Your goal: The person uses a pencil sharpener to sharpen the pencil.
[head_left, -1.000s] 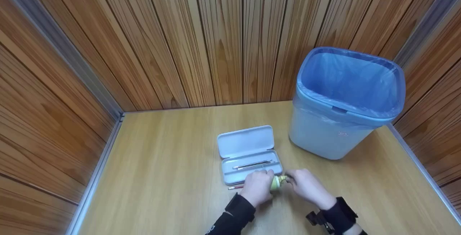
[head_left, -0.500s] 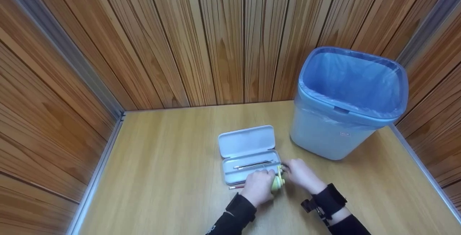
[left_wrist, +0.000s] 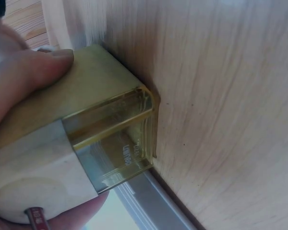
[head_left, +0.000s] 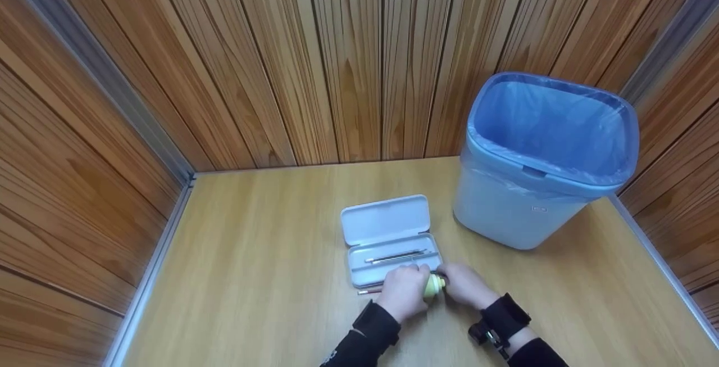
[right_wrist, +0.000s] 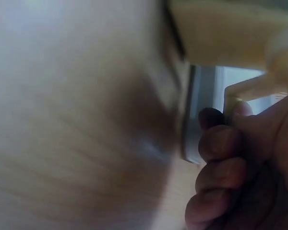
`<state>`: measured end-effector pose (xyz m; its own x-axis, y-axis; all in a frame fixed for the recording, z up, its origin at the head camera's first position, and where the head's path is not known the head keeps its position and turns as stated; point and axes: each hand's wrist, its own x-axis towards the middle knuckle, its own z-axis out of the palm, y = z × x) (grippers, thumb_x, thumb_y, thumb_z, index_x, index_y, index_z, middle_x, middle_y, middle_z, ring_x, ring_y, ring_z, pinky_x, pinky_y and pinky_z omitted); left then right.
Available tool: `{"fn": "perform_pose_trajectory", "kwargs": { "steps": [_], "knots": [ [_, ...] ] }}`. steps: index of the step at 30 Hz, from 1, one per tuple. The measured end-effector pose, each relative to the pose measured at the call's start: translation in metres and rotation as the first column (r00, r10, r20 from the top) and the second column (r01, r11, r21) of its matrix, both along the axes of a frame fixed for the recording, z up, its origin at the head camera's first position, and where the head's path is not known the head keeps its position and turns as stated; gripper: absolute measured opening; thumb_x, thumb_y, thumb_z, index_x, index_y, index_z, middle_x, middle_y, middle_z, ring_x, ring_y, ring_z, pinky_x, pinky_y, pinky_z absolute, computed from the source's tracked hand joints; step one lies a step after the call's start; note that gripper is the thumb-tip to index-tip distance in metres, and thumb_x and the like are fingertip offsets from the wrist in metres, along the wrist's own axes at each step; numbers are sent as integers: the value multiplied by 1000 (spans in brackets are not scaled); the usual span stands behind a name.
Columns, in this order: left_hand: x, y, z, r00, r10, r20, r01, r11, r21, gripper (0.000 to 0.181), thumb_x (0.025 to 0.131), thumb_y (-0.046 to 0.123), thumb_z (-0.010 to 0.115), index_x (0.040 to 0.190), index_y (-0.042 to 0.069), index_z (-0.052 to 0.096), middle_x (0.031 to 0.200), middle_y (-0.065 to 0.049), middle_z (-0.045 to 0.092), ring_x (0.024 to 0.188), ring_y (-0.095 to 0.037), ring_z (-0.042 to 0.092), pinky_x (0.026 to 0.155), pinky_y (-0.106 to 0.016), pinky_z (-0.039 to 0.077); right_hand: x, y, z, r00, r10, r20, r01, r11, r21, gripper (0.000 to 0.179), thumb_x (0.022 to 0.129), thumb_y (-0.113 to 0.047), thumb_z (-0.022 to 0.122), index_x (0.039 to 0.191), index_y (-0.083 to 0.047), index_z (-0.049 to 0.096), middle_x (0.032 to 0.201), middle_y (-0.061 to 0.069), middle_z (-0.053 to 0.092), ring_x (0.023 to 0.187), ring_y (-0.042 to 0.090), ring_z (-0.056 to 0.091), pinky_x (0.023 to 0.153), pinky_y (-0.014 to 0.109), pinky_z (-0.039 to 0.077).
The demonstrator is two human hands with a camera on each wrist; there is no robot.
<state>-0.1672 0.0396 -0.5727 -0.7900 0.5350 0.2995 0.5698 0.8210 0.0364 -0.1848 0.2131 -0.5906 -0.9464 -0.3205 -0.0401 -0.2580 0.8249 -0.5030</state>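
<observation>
On the table (head_left: 269, 243), left fingers (left_wrist: 84, 213) clamp the pencil sharpener (left_wrist: 84, 88), seemingly to steady it, while right fingers (right_wrist: 221, 143) grip its crank (right_wrist: 249, 90).

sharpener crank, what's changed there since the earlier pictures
The right hand, gripping the crank, has swung with it: first away from the person, then back toward them and nearer the left hand. I see nothing let go. The left hand still holds the yellow sharpener; the open pencil case and bin stayed put.
</observation>
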Motion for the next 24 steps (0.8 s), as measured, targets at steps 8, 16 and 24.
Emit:
{"fn": "perform_pose_trajectory", "kwargs": {
  "steps": [8,16,24],
  "knots": [
    [1,-1,-1,1000,11,13,-11,1000,-3,48,56,36,91,86,16,58,74,4,64,63,-15,62,51,-28,46,24,0,-9,998,-42,37,43,999,-21,11,90,-5,62,80,-9,61,78,8,66,77,28,66,69,47,52],
    [3,0,2,998,16,63,-16,1000,-9,49,58,33,90,91,14,59,79,1,64,65,-16,61,52,-28,46,31,2,-12,998,-57,11,57,997,-47,9,92,-11,63,83,-10,62,78,7,66,77,29,67,69,45,52],
    [4,-7,11,986,19,164,-22,1000,19,76,58,46,92,120,13,61,113,-6,64,94,-23,64,72,-34,55,33,6,-9,998,-56,34,58,997,-60,6,92,-14,65,92,-8,67,88,10,72,84,29,69,76,48,55]
  ]
}}
